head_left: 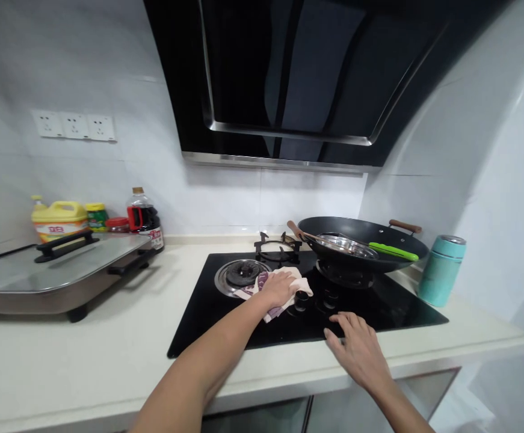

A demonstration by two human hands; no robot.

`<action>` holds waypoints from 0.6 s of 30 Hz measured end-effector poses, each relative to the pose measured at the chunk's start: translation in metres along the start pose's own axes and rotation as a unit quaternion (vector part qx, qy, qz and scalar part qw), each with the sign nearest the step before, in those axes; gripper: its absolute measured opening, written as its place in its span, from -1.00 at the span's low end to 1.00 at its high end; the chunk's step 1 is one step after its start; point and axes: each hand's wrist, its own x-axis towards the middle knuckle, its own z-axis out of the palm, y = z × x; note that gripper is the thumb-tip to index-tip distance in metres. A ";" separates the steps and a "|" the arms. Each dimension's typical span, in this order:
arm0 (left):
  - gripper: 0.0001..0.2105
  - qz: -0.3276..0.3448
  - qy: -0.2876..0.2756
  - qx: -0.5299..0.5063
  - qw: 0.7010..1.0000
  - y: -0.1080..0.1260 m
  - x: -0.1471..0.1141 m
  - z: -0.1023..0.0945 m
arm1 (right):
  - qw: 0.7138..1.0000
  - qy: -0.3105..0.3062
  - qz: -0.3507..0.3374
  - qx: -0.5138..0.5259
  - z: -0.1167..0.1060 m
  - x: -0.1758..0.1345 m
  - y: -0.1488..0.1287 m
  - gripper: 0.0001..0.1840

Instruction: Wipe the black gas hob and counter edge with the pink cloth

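Note:
My left hand (280, 289) presses down on a pale cloth (274, 313) with purple patches, its fingers bunched into the fabric. The cloth lies on the black glass gas stove (212, 328), between the left burner (244, 272) and a black control knob (301, 299). My right hand (358, 347) is at the stove's front edge, holding nothing, thumb and fingers apart. A second knob (331, 297) is just beyond its fingertips. Behind the cloth, a black pan support (278, 246) sits off the burner at the stove's back edge.
A black wok (334, 226) on the right burner holds a metal lid or dish (347, 245) and a green-handled utensil (392, 251). A turquoise flask (442, 273) stands at right. An electric pan (58, 300) and several bottles, including soy sauce (147, 219), are at left. The range hood (289, 72) overhangs.

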 end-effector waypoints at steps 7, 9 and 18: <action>-0.48 -0.061 0.030 0.012 0.998 0.006 -0.061 -0.002 | 0.999 -0.028 0.011 -0.017 0.000 -0.001 0.001 -0.57; -0.46 -0.067 0.029 0.014 0.997 0.009 -0.079 -0.003 | 0.999 -0.030 0.009 -0.025 0.002 -0.001 0.003 -0.54; -0.28 -0.001 0.004 -0.047 0.999 0.046 -0.140 0.016 | 0.998 -0.038 0.014 -0.041 0.010 -0.002 0.012 -0.46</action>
